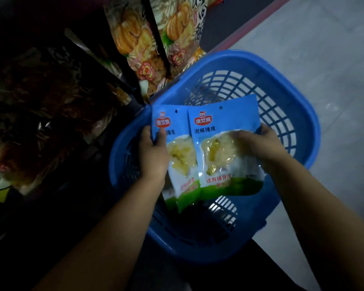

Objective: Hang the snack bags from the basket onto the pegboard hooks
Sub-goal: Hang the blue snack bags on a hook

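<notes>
Dim light, grey floor [324, 59] (smooth), dark shelving [51, 91] left

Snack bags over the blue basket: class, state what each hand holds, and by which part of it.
The left hand grips the left snack bag by its left edge. The right hand grips the right snack bag by its right edge, fingers across its clear window.

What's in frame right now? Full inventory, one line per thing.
snack bags: at least two, light blue and green with clear windows, held over the basket, the right one overlapping the left
basket: one, blue plastic lattice, on the floor at centre-right
hanging packets: at least two, orange pumpkin print, top centre; more dark packets at left, too dim to count
floor: grey, at right
left hand: grips the left bag's edge
right hand: grips the right bag's right side
</notes>
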Available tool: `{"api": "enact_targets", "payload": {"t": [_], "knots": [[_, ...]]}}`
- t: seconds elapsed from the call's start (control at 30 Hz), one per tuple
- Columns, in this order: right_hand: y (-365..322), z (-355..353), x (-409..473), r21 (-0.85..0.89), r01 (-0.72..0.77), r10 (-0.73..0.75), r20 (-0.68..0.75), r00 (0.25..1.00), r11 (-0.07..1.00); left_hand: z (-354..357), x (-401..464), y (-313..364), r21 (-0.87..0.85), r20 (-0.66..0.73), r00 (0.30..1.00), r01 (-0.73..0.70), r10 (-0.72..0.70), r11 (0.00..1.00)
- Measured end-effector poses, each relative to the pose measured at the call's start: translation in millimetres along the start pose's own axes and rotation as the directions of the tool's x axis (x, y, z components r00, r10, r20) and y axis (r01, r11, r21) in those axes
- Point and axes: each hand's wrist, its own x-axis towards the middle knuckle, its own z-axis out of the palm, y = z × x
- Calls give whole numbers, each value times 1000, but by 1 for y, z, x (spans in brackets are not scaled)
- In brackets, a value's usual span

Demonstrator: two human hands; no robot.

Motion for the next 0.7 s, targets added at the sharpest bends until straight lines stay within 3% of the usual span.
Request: {"api": "enact_targets", "payload": {"t": [0.2, 0.47, 0.57, 0.7], "knots": [[-80, -17, -82, 123, 64, -62, -22, 998, 990, -41, -54, 85, -161, 24, 997, 80, -77, 984], [-283, -45, -280, 195, 144, -158, 54, 986, 970, -153, -191, 319, -240, -6, 997, 74, -77, 968], [-361, -42, -353, 214, 179, -208, 124, 970, 960, -209, -235, 407, -262, -107, 993, 12, -41, 965], [-450, -15, -434, 256, 276, -337, 238, 911, 926, -289, -279, 506, -268, -335, 934, -216, 119, 939]]}}
